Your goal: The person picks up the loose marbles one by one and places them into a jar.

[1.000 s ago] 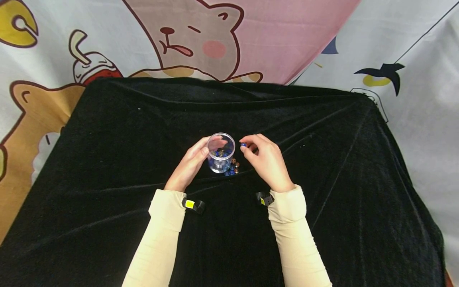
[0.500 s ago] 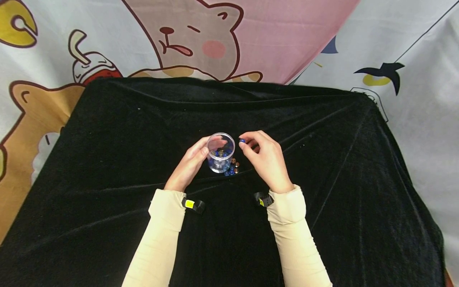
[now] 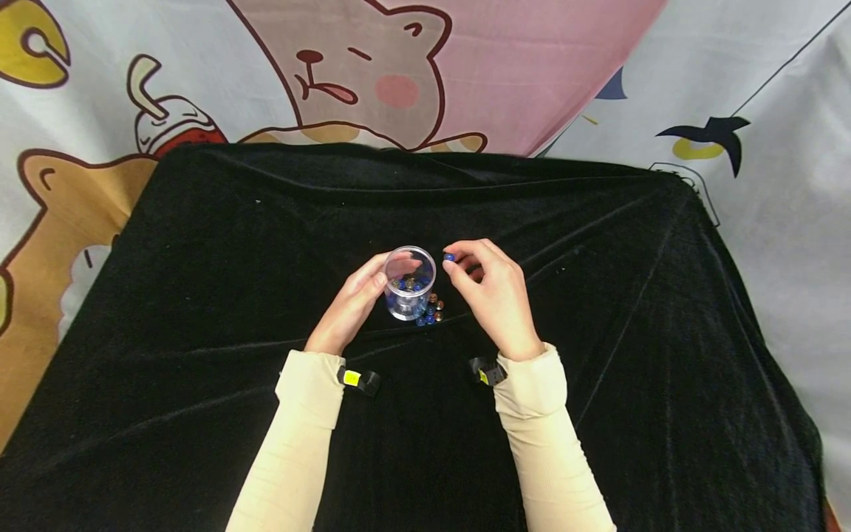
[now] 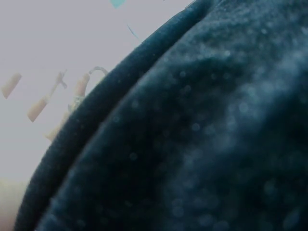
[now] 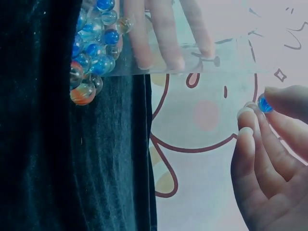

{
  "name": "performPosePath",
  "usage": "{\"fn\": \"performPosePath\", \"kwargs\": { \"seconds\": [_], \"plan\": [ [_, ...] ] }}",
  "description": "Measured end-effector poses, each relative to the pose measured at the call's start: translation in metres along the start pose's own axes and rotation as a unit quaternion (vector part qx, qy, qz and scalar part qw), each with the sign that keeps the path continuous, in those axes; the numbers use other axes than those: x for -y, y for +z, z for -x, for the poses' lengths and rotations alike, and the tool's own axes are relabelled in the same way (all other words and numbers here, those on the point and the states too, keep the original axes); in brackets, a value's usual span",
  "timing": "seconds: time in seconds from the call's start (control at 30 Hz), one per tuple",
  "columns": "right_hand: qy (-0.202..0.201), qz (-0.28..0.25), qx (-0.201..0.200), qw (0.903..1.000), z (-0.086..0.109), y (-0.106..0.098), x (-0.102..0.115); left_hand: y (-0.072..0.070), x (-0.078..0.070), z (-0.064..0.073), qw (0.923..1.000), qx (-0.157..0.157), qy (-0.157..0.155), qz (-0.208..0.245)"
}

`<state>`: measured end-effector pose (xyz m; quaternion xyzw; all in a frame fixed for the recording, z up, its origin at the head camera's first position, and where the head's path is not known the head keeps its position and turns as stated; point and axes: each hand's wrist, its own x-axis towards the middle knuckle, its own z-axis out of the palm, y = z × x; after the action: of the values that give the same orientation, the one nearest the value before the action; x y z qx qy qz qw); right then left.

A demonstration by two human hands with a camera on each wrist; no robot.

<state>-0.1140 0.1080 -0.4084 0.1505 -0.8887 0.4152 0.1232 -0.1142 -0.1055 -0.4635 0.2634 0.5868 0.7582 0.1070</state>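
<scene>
In the head view my left hand (image 3: 349, 303) holds a clear plastic cup (image 3: 407, 295) from its left side, thumb in front and fingers behind the wall. Blue and clear marbles (image 3: 410, 284) lie inside it. My right hand (image 3: 492, 292) pinches one blue marble (image 3: 449, 257) between thumb and fingertips, to the right of the cup's rim and apart from it. That blue marble (image 5: 264, 103) also shows in the right wrist view, where left-hand fingers (image 5: 166, 38) appear through the cup wall. The left wrist view shows neither hand's grip.
Several loose blue and amber marbles (image 3: 431, 319) lie against the cup's right base. Black velvet cloth (image 3: 233, 258) with creases covers the table. A cartoon-printed curtain (image 3: 532, 66) hangs behind it.
My right hand has risen slightly away from me with the blue marble pinched in it. The left hand and the cup have not moved.
</scene>
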Motion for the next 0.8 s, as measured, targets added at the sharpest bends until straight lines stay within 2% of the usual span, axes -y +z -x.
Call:
{"fn": "performPosePath", "kwargs": {
  "seconds": [0.23,0.4,0.8],
  "plan": [
    [-0.005,-0.015,-0.01,0.9998,0.0,0.001,0.003,0.0,0.0,0.0,1.0,-0.002,-0.006,-0.003],
    [-0.01,-0.027,-0.015,0.9995,0.0,0.003,0.008,0.0,0.001,0.0,1.0,0.0,0.001,0.003],
    [-0.026,-0.047,-0.012,0.9985,0.002,0.007,0.014,0.0,0.001,0.0,1.0,0.0,0.001,0.007]
  ]
}}
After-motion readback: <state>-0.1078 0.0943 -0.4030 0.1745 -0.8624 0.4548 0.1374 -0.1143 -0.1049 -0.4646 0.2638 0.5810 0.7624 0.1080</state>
